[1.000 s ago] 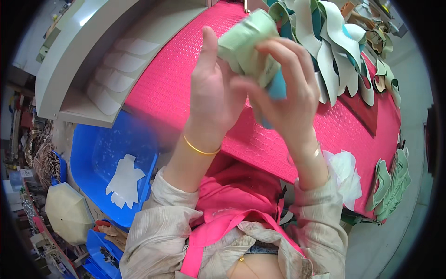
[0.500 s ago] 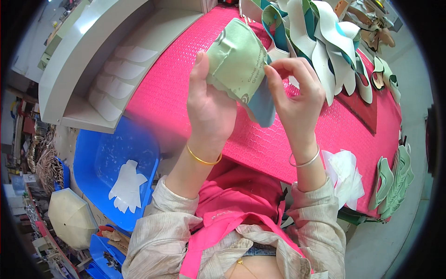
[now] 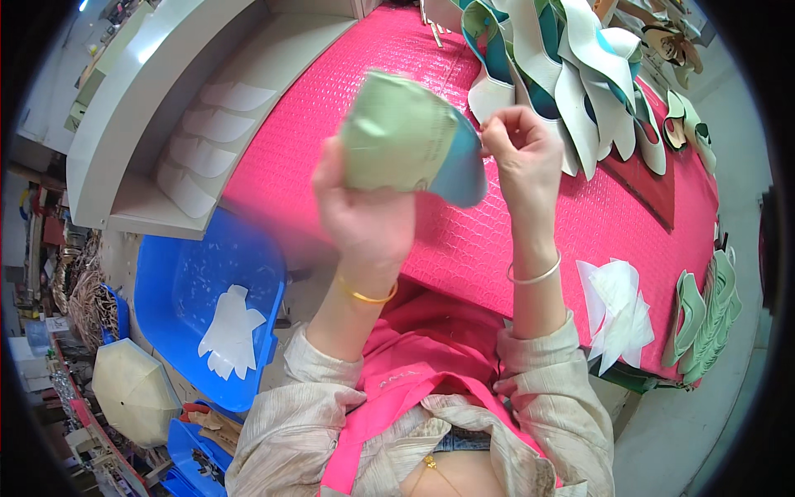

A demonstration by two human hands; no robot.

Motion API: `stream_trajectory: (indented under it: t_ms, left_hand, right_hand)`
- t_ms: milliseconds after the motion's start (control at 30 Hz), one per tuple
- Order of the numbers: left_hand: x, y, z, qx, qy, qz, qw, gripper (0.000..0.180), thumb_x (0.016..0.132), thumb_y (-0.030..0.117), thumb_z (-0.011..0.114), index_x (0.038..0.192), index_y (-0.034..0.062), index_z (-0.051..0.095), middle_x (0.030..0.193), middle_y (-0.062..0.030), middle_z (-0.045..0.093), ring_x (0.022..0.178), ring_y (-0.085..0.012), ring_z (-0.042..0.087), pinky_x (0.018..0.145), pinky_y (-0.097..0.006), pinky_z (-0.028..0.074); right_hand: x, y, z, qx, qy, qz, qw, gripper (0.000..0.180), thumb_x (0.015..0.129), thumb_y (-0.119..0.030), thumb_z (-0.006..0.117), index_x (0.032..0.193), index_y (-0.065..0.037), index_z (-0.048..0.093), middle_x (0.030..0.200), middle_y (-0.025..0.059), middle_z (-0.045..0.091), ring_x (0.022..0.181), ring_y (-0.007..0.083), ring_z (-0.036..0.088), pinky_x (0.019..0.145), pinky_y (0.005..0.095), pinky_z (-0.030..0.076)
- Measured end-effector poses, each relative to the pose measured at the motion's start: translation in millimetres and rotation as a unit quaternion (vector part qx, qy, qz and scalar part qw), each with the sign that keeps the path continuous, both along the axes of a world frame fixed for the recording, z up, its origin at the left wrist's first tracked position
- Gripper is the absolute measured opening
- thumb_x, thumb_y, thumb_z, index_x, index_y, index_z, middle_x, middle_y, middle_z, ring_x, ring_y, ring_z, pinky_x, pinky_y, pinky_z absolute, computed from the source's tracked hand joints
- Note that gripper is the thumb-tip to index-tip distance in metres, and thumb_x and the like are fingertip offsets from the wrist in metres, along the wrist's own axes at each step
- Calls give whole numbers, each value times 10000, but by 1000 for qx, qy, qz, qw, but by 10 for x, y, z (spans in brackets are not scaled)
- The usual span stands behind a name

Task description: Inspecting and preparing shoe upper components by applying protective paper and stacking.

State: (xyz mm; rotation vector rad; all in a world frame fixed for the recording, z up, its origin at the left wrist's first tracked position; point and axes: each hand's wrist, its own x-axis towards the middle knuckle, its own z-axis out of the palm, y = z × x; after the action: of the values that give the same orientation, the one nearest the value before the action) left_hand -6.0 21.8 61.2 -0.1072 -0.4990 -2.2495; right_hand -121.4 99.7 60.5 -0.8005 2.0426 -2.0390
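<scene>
My left hand point(image 3: 368, 219) holds up a shoe upper point(image 3: 397, 132) with a pale green lining side facing me and a blue toe part at its right end. The thumb lies along the piece's left edge, and the other fingers are behind it. Close to the blue end, my right hand point(image 3: 526, 153) is closed in a pinch, thumb against fingers. Whatever lies between those fingertips, if anything, is too small to make out. Both hands are above the pink worktable point(image 3: 464, 248), and the upper is somewhat blurred.
White shoe uppers point(image 3: 571, 91) are piled at the far right on a dark red board point(image 3: 642, 190). White sheets point(image 3: 617, 315) and stacked green uppers point(image 3: 704, 315) lie at the right edge. At left are a grey shelf point(image 3: 124, 116) with white cutouts point(image 3: 219, 124) and a blue bin point(image 3: 166, 273).
The shoe upper has turned so its blue end points right, and its left side has dropped slightly. My right hand has come off its edge, staying pinched.
</scene>
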Motion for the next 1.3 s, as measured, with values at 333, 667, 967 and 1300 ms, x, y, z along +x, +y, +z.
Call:
stream_trajectory:
  t_ms: [333, 667, 967, 1300]
  left_hand:
    - [108, -52, -25, 6, -61, 11, 998, 408, 884, 350, 397, 1109, 38, 532, 1065, -80, 584, 996, -196, 538, 897, -368, 376]
    - [104, 40, -148, -22, 35, -75, 996, 432, 876, 353, 399, 1138, 30, 513, 1093, -88, 568, 1025, -211, 524, 916, -378, 366]
    - [171, -36, -78, 37, -38, -69, 996, 459, 878, 321, 369, 1222, 35, 471, 1223, -119, 507, 1159, -261, 454, 1020, -442, 287]
    - [213, -134, 12, 67, -107, -89, 988, 390, 888, 344, 403, 1089, 49, 562, 1059, -77, 605, 1014, -215, 541, 920, -388, 362]
  right_hand:
    - [176, 5, 220, 72, 340, 59, 936, 165, 761, -105, 625, 764, -8, 492, 693, 114, 471, 602, 244, 498, 552, 312, 424]
    - [188, 52, 144, 31, 121, 59, 990, 101, 707, -40, 550, 627, 14, 520, 497, 19, 452, 466, 53, 369, 453, 234, 326]
    - [296, 124, 59, -101, 4, 118, 988, 152, 751, -104, 656, 712, 2, 555, 707, -48, 424, 588, 24, 359, 505, 179, 279]
    - [164, 177, 8, -108, -93, 274, 951, 126, 817, -92, 590, 825, 30, 621, 760, -8, 550, 614, 40, 414, 537, 177, 319]
